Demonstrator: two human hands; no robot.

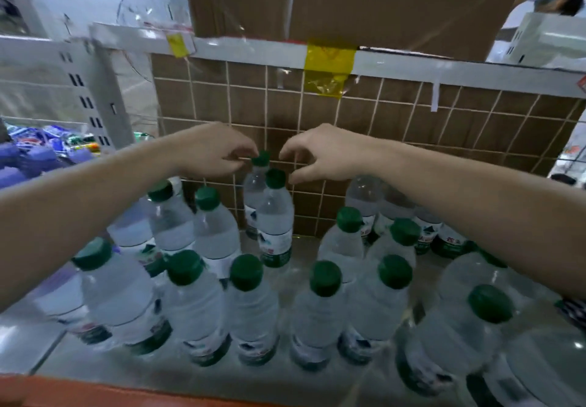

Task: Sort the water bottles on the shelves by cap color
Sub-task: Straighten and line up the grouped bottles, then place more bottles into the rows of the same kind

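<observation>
The left hand (212,151) pinches a rear bottle (253,186) by its green cap (261,158) with its fingers (245,152) — the right hand (320,153) hovers beside it, fingers narrow, holding nothing.

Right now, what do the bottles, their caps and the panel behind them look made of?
Bottles: thin clear plastic, glossy; the water and labels show through.
Caps: opaque green plastic, most likely, with a dull sheen.
Panel: matte brown cardboard by its look, behind a pale wire grid.
</observation>
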